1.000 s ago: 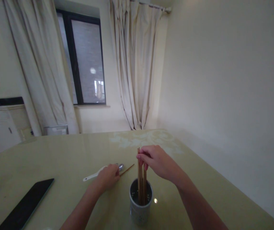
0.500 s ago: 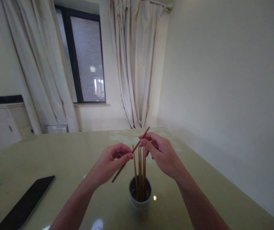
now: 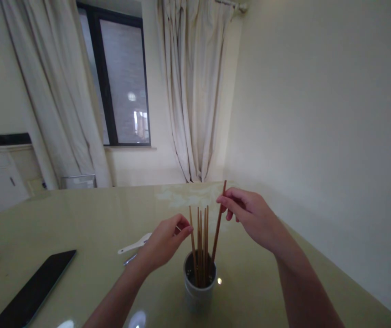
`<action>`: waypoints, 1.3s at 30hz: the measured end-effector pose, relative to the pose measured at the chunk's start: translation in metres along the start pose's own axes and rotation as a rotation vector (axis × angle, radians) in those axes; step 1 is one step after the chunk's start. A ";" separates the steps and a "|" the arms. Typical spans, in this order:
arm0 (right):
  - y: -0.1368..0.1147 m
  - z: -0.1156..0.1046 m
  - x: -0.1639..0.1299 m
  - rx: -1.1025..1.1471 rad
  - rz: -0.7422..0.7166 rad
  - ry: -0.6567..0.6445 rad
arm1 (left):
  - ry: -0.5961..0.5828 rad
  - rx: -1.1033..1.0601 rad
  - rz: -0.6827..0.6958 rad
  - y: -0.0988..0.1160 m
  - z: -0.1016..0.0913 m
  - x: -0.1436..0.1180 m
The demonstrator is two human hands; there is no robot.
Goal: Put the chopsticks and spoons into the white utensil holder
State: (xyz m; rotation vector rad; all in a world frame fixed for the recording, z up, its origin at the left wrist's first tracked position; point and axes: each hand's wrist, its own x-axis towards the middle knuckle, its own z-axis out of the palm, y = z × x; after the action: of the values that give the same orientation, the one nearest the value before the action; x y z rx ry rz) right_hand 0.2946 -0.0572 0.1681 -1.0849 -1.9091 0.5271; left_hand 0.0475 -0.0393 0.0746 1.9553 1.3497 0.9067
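Fingers (image 3: 223,200) of the right hand (image 3: 250,216) pinch a chopstick (image 3: 218,225) whose lower end stands in the holder (image 3: 199,289) on the bench (image 3: 89,218), while the left hand (image 3: 164,243), loosely curled, holds nothing beside the other chopsticks (image 3: 200,243).

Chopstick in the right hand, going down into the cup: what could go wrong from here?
The chopstick is pinched only near its top by the right hand, so it could slip or swing. It slants in beside the upright chopsticks, which it might jam against. The left hand touches those sticks, not the cup, so the cup could tip.
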 end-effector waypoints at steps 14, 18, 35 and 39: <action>0.036 0.022 0.011 -0.081 0.260 -0.421 | -0.167 -0.552 -0.009 -0.005 0.025 0.008; 0.040 0.027 0.013 -0.045 0.253 -0.494 | -0.197 -0.505 -0.030 0.002 0.019 0.001; 0.055 0.042 0.020 0.109 0.187 -0.616 | -0.165 -0.406 0.045 -0.003 0.028 0.005; 0.057 0.044 0.021 0.132 0.199 -0.604 | -0.206 -0.485 0.017 -0.001 0.031 0.004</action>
State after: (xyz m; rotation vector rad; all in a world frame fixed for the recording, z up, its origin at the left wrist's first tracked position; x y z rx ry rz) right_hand 0.2800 -0.0070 0.1145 -1.1154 -2.2388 1.1837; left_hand 0.0724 -0.0376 0.0564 1.6320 0.8955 0.9103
